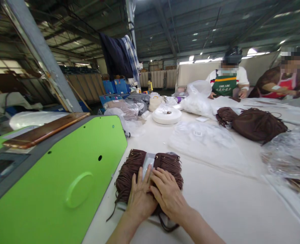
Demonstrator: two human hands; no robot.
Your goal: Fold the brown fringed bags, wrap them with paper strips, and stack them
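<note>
A brown fringed bag (pixel 129 171) lies on the white table (pixel 216 203) right in front of me, with a clear strip or tag (pixel 148 162) across its middle. My left hand (pixel 139 195) rests flat on the bag, fingers stretched out along it. Beside it, my right hand (pixel 166 191) also presses down on the bag, its fingers extended toward the clear strip. Neither hand grips anything; both lie on top of the fringe.
A bright green machine (pixel 58 183) stands at my left, touching the table edge. Clear plastic bags (pixel 203 142), a white tape roll (pixel 166 115) and more brown fringed bags (pixel 257 125) lie farther back. Two other people (pixel 227 81) work at the far right end.
</note>
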